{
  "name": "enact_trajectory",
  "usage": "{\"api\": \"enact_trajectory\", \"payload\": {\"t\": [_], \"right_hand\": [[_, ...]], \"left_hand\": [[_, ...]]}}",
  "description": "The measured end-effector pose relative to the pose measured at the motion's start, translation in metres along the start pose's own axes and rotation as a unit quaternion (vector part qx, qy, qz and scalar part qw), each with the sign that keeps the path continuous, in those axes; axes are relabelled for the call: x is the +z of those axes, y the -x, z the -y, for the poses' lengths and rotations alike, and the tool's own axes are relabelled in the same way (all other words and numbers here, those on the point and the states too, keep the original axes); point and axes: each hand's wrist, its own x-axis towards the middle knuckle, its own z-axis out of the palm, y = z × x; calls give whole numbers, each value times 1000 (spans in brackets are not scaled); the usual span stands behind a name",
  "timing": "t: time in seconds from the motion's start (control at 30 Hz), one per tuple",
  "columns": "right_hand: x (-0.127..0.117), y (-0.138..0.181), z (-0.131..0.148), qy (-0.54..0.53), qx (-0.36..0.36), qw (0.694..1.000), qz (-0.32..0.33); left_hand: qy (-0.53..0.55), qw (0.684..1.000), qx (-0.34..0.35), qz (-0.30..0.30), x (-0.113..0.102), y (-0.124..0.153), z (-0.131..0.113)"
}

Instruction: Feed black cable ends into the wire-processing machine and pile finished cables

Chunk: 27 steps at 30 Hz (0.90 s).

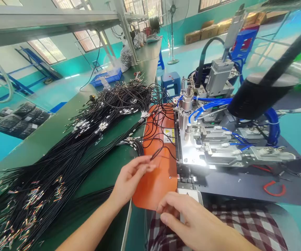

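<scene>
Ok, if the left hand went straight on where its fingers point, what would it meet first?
The left hand, pinching a black wire, points up-right over the orange mat; it would probably meet the machine's metal plate first, though depth is unclear.

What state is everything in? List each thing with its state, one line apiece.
left hand: grip pinched on a black wire.
right hand: curled at the near edge of the orange mat; grip unclear.
wire bundle: loose, fanned across the green table.
orange mat: flat, wires lying across it.
machine: blue hoses attached, plate brightly lit.
blue stool: upright, nobody on it.
</scene>
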Motion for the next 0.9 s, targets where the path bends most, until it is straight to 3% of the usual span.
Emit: {"api": "enact_trajectory", "payload": {"t": [0.23, 0.4, 0.6, 0.67, 0.77, 0.8, 0.9], "right_hand": [[15, -6, -14, -26, -35, 999, -23], [8, -6, -6, -13, 0, 999, -33], [9, -33, 8, 3, -64, 993, -103], [11, -56, 4, -6, -93, 987, -129], [9, -96, -7, -43, -102, 970, -217], [7, -108, -12, -66, -100, 960, -255], [2, -137, -24, -94, -97, 949, -285]], "left_hand": [[8, 999, 12, -34, 37, -98, 14], [-24, 999, -25, -13, 55, -124, 12], [-39, 997, -47, 46, 44, -113, -20], [-39, 997, -31, 55, 30, -105, -37], [-48, 998, 0, 41, 2, -89, -58], [-53, 998, 8, 31, -8, -81, -62], [-83, 996, 23, -5, -33, -47, -60]]}}
